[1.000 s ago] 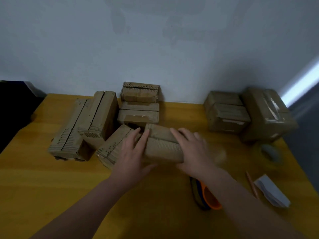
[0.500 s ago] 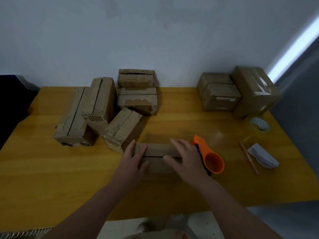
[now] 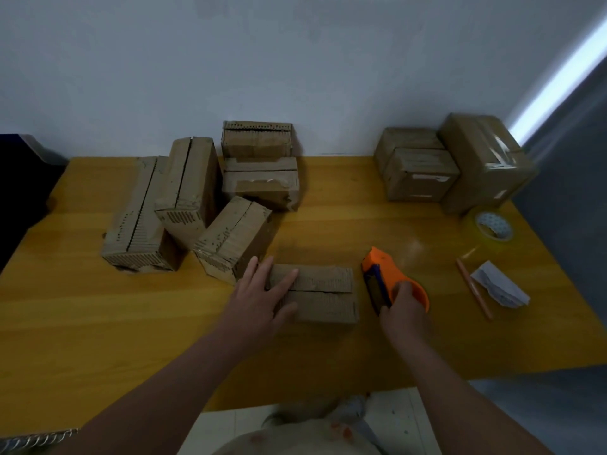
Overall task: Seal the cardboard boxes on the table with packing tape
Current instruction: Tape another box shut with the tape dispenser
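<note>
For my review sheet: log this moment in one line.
left hand: rests on box | right hand: grips tape dispenser | stage: box not yet sealed

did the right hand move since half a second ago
Yes: the right hand went right, off the box onto the orange dispenser, which it grips.

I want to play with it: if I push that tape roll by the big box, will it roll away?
Probably not as it lies: the tape roll rests flat on the table, so a push would likely slide it. Stood on its rim, the round shape could roll. It sits near the table's right edge, so it might fall off.
</note>
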